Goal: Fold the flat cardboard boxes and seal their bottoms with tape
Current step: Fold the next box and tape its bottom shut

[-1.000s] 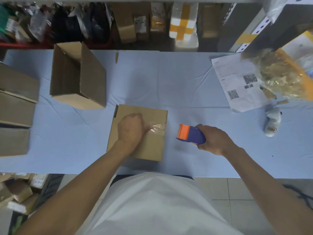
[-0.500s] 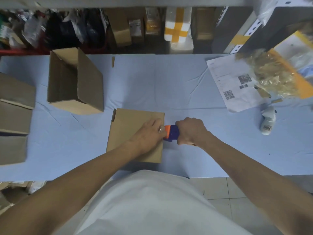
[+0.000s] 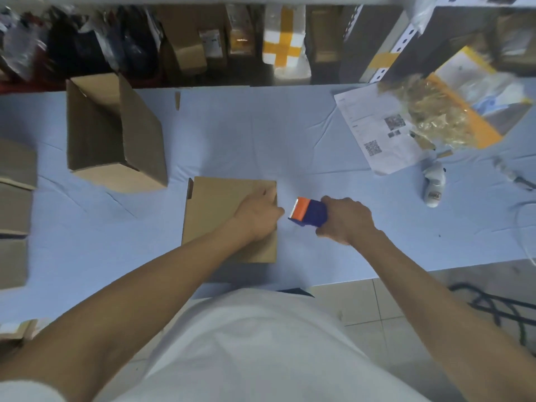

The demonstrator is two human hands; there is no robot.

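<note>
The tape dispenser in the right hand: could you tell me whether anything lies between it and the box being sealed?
Nothing visible does: only bare blue table separates the tape dispenser from the box.

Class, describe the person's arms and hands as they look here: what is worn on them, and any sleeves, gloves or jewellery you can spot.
Both forearms are bare. The left hand and right hand wear no gloves, and no watch or ring shows. A white short-sleeved shirt covers the torso.

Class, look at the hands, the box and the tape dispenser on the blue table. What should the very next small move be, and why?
Probably bring the tape dispenser back against the box at its right edge. The right hand grips it just clear of the box, while the left hand rests on the box's right edge, steadying it. Whether tape already spans the bottom is unclear.
</note>
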